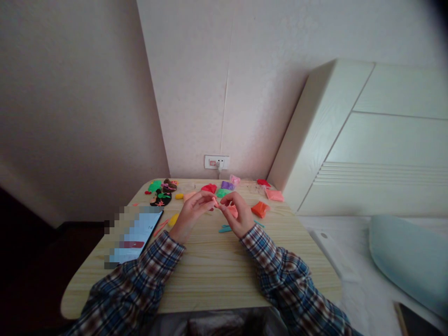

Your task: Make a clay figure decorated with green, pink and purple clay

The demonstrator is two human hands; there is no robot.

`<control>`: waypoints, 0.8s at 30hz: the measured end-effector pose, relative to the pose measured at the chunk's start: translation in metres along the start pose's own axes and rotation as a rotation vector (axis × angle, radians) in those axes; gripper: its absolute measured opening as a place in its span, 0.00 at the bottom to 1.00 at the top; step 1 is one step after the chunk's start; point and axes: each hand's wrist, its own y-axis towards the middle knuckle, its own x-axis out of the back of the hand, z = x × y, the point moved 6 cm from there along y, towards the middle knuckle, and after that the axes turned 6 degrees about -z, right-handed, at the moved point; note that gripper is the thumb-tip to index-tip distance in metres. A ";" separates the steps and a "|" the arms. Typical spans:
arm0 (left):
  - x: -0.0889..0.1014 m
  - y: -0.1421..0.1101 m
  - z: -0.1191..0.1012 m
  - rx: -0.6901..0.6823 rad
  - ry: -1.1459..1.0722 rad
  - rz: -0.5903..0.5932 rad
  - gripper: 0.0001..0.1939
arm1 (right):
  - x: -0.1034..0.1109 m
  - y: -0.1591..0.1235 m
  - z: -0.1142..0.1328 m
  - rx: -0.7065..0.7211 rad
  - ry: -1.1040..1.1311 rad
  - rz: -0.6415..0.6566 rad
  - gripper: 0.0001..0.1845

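Above the middle of the wooden table (210, 275), my left hand (193, 212) pinches a small piece of pinkish-orange modelling clay (215, 202). The fingertips of my right hand (238, 217) close on the same piece from the other side. Blue modelling tools (225, 229) lie under and beside my right hand, partly hidden by it. Near my left wrist are a yellow lump of clay (173, 220) and a thin orange-pink stick (161, 227). An orange clay packet (260, 209) rests to the right of my right hand.
A tablet (135, 238), partly blurred out, lies at the left. Shaped clay pieces in black (161, 198) and green (155, 186) sit at the far left corner. Red (209, 188), purple (227, 185) and pink (275, 195) clay packets lie along the back. A wall socket (217, 162) is behind.
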 end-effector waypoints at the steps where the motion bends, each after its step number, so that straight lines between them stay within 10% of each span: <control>1: 0.000 0.000 0.000 0.006 0.001 0.005 0.09 | 0.001 0.000 0.000 -0.004 0.004 -0.008 0.05; 24: -0.003 0.001 0.010 0.099 0.027 0.024 0.13 | -0.003 0.002 0.002 0.063 0.045 0.020 0.03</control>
